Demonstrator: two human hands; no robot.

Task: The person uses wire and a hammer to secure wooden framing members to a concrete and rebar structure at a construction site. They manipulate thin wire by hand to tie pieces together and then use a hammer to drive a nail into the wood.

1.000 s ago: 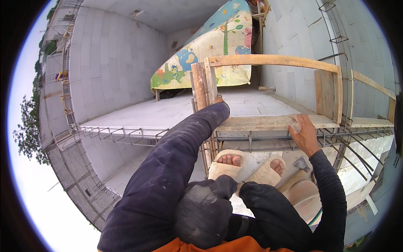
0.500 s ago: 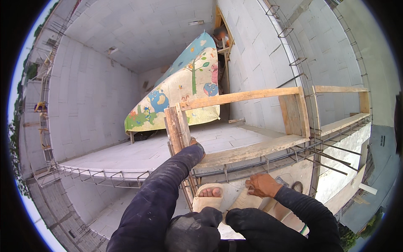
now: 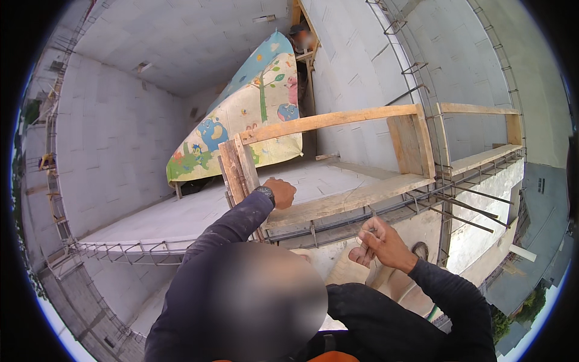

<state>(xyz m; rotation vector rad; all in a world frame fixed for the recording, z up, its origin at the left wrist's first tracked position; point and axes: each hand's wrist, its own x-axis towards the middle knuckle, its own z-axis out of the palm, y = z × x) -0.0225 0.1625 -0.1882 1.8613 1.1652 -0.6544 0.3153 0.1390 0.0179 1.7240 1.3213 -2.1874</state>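
Observation:
My left hand (image 3: 282, 192), with a dark watch at the wrist, is closed just right of the upright wooden post (image 3: 234, 172). It sits over the left end of the lower wooden board (image 3: 350, 201); what its fingers hold, if anything, is hidden. In front of the board, my right hand (image 3: 386, 244) is raised with its fingers bent together. Anything in that pinch is too small to make out. A steel rebar cage (image 3: 338, 220) runs between the board and my right hand. The upper rail (image 3: 332, 122) joins the post to the frame's right side.
Below lies a grey block-walled room with a patterned sheet (image 3: 247, 120) stretched inside. Another person (image 3: 301, 39) is at the far opening. Bare rebar ends (image 3: 473, 211) stick out at right. A second wooden frame (image 3: 482, 160) stands beyond. A blurred patch (image 3: 265, 295) hides my lap.
My left hand has come off the wooden post and moved right and up, over the board's end. My right hand has risen and turned, its fingers now pointing up. The view has shifted slightly.

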